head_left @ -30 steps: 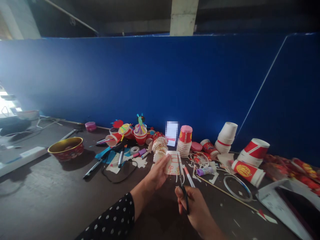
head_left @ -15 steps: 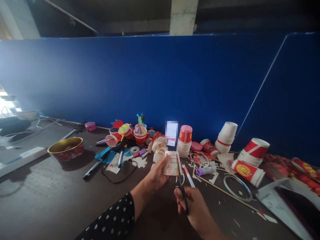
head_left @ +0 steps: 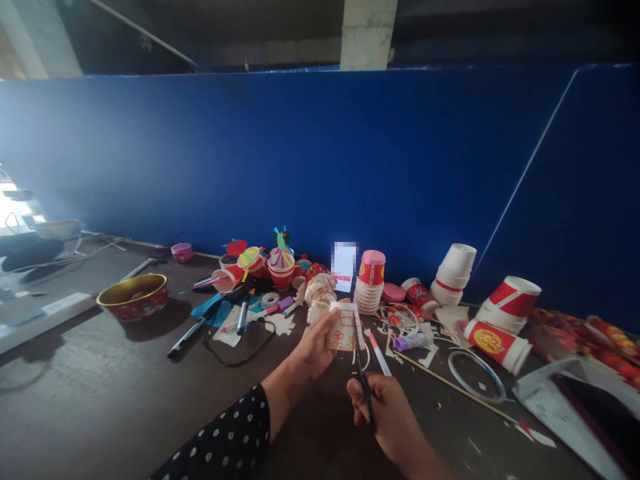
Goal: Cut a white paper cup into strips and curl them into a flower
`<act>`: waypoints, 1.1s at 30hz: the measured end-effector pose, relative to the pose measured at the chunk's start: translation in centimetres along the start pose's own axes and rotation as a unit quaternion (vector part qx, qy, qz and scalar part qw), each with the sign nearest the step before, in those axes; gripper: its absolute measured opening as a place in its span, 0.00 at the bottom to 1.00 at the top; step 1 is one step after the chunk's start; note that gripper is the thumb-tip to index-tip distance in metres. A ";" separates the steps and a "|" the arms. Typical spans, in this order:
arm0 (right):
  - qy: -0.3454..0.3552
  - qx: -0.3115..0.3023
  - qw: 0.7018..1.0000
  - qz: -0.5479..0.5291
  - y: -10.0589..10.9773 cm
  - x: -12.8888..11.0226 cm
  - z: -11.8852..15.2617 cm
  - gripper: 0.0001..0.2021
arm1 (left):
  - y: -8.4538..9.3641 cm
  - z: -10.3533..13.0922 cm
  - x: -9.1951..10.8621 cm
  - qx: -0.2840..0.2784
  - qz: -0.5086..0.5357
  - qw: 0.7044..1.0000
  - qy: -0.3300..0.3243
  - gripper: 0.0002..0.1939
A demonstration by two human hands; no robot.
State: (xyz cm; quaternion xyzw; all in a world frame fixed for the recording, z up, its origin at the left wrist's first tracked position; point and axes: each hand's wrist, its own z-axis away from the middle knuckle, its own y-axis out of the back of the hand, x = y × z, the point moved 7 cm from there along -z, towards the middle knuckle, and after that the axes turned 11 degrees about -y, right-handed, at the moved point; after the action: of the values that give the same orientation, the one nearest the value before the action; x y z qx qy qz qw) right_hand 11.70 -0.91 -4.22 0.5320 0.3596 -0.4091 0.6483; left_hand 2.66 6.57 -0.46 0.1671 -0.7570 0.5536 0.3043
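Note:
My left hand (head_left: 316,345) grips the left side of a white paper cup (head_left: 343,333) with flowers and a rectangle drawn on it in red-orange. The fingers behind the cup are hidden. Black-handled scissors (head_left: 367,397) are held in my right hand (head_left: 387,413), thumb and fingers around the handles. The blades point up and away from me and lie over the cup's right part; whether they bite into the paper I cannot make out. Just right of the cup lies a white marker with a red end (head_left: 379,353).
Behind stand a stack of cups (head_left: 369,290) and a phone with a blurred screen (head_left: 344,263). More cups (head_left: 453,273) are at the right, near a purple glue stick (head_left: 413,341), a tape ring (head_left: 475,375) and paper scraps. A gold-rimmed bowl (head_left: 135,310) sits left. A blue partition (head_left: 300,160) closes the back.
The scissor handles and my right thumb have shifted very slightly, and the handles look closer together. My left hand and the cup stay nearly in place.

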 end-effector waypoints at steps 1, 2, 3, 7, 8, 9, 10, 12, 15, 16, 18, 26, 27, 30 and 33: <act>0.001 0.001 1.000 0.003 0.0 0.0 0.0 0.29 | 0.1 0.0 0.0 -0.001 -0.001 1.000 0.002 0.26; 0.002 0.001 1.000 0.003 0.0 -0.1 0.1 0.28 | 0.1 0.0 -0.1 -0.002 -0.003 1.000 0.004 0.26; 0.004 -0.002 1.000 0.001 0.0 -0.2 0.1 0.29 | 0.2 -0.1 -0.1 -0.002 -0.004 1.000 0.006 0.27; 0.011 -0.018 1.000 -0.019 -0.2 -0.4 0.3 0.30 | 0.2 -0.1 -0.2 0.000 0.001 1.000 0.017 0.29; 0.013 -0.022 0.999 -0.024 -0.2 -0.4 0.3 0.30 | 0.2 -0.1 -0.2 0.001 0.003 1.000 0.022 0.30; 0.013 -0.024 0.999 -0.026 -0.2 -0.5 0.4 0.30 | 0.1 -0.1 -0.2 0.002 0.004 1.000 0.026 0.30; 0.013 -0.026 0.999 -0.028 -0.2 -0.5 0.4 0.30 | 0.1 0.0 -0.2 0.003 0.005 1.000 0.029 0.30; 0.013 -0.030 0.999 -0.029 -0.2 -0.7 0.5 0.30 | 0.0 0.0 -0.2 0.005 0.004 0.999 0.031 0.30; 0.016 -0.036 0.999 -0.029 -0.3 -1.0 0.7 0.29 | 0.1 0.0 -0.1 0.011 -0.003 1.000 0.024 0.27; 0.015 -0.038 0.999 -0.029 -0.3 -1.1 0.7 0.28 | 0.2 0.0 0.0 0.014 -0.008 1.000 0.021 0.26; 0.012 -0.041 0.999 -0.027 -0.3 -1.2 0.8 0.28 | 0.5 -0.1 0.2 0.022 -0.019 0.999 0.022 0.24; -0.002 -0.048 0.999 0.010 -0.8 -1.2 0.9 0.28 | 1.0 -0.4 0.6 0.060 0.005 0.998 0.032 0.20; -0.001 -0.052 0.999 0.011 -0.8 -1.3 1.0 0.28 | 1.0 -0.4 0.6 0.065 0.002 0.997 0.032 0.19; 0.002 -0.055 0.998 0.012 -0.9 -1.4 1.0 0.26 | 1.1 -0.3 0.6 0.081 -0.012 0.996 0.030 0.19; 0.010 -0.047 0.999 0.017 -0.8 -1.5 1.0 0.25 | 1.4 -0.4 0.5 0.093 -0.030 0.995 0.020 0.17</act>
State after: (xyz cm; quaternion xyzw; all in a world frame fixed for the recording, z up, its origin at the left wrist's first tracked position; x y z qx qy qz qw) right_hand 10.40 -1.79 -2.95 0.5113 0.3753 -0.3753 0.6759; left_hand 1.60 7.41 -1.11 0.2062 -0.6904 0.6158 0.3189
